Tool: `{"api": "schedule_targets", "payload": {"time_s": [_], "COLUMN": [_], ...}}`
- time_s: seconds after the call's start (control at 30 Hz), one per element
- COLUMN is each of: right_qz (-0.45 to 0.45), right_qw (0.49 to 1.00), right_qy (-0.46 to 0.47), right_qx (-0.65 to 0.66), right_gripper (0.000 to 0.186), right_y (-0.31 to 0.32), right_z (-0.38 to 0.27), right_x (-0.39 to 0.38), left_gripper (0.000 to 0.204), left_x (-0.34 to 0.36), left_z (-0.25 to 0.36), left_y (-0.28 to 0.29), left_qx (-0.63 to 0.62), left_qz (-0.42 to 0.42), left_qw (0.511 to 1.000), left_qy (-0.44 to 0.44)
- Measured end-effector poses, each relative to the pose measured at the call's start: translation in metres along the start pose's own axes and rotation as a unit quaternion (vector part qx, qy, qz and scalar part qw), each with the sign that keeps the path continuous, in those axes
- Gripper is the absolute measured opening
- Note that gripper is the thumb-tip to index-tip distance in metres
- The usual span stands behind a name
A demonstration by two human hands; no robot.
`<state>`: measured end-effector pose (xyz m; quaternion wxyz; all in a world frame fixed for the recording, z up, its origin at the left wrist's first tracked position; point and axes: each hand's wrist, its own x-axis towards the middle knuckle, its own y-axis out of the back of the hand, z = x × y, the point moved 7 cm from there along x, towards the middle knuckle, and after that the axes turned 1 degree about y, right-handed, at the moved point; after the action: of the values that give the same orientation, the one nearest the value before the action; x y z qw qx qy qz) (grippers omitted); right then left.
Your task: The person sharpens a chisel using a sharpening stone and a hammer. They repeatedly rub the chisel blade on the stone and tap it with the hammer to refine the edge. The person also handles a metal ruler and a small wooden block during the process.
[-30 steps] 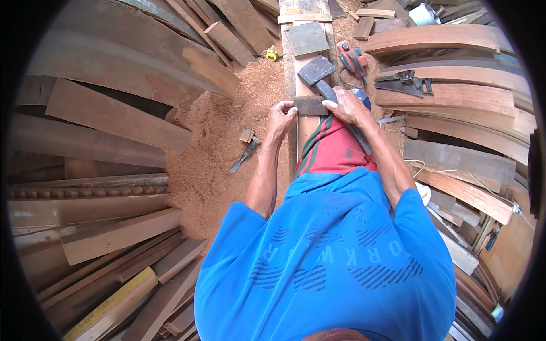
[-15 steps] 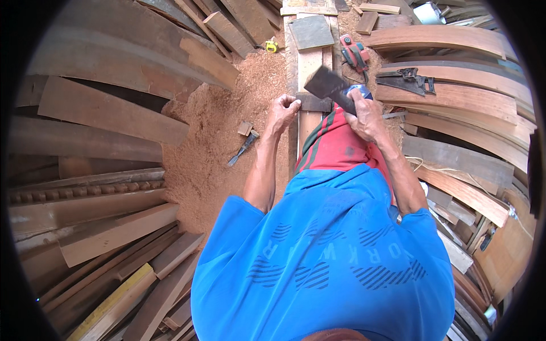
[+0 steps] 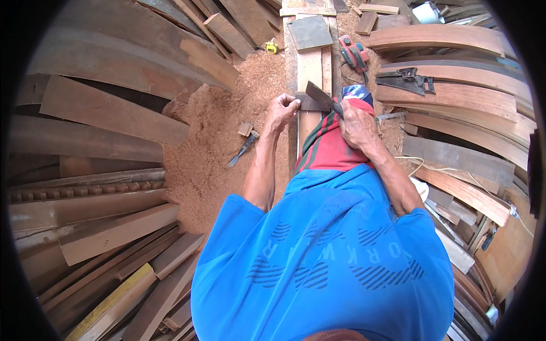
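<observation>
My left hand (image 3: 282,112) is closed, its thumb and fingers pinching the left end of a small dark wooden block (image 3: 306,102). The block lies crosswise on a pale plank (image 3: 310,120) between my legs. Wrapped round a dark handle, my right hand (image 3: 358,124) grips a short, broad-bladed cleaver-like tool (image 3: 318,95). Its dark blade tilts up to the left and meets or overlaps the block's right part; I cannot tell whether it has cut in. A flat grey board (image 3: 310,32) rests farther up the bench.
Wood shavings (image 3: 219,119) cover the floor at left, with a chisel (image 3: 243,149) and a yellow tape measure (image 3: 272,47) on them. A red power planer (image 3: 354,54) lies right of the bench. A handsaw (image 3: 406,79) rests on stacked boards (image 3: 455,96).
My right hand has come down and slightly left, turning the blade from broadside to a steep tilt against the block. My left hand stays in place.
</observation>
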<state>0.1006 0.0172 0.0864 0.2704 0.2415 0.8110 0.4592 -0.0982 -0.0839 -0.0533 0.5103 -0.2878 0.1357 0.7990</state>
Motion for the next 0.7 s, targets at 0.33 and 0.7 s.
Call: {"api": "schedule_targets", "payload": {"time_s": [0.33,0.7], "right_qz": [-0.03,-0.071], "right_qw": [0.997,0.995], "right_qy": [-0.062,-0.066], "right_qx": [0.017,-0.008], "right_gripper": [0.037,0.037], "right_y": [0.003,-0.005], "right_z": [-0.007,-0.004], "right_x": [0.005,0.01], "left_gripper": [0.014,0.013], "left_x": [0.001,-0.001], "left_z": [-0.004,-0.008], "left_y": [0.002,0.004], "left_qx": [0.021,0.022], "left_qz": [-0.001,0.011], "left_qw": [1.0,1.0], "left_qy": [-0.007,0.014]}}
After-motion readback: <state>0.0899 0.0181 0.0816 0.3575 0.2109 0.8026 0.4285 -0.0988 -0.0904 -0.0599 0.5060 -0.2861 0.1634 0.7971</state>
